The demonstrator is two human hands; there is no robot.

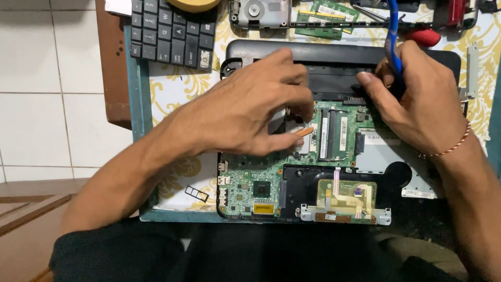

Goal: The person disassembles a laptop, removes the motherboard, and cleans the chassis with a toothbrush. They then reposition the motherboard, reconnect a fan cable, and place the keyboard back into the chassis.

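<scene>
Left hand [250,104]: pressed flat on the opened black laptop base [339,130], fingers curled, steadying it; nothing was gripped.
Right hand [412,99]: closed around a blue-handled tool [392,47], angled toward the green circuit board [250,190].

The left hand [250,107] is reaching in from the lower left, palm down, its fingers curling downward with the thumb stretching out to the right. The right hand [417,102] is coming in from the right, its fingers folding around a slim blue handle [392,42]. Both forearms are angling inward, leaving the hands near each other but apart.
</scene>
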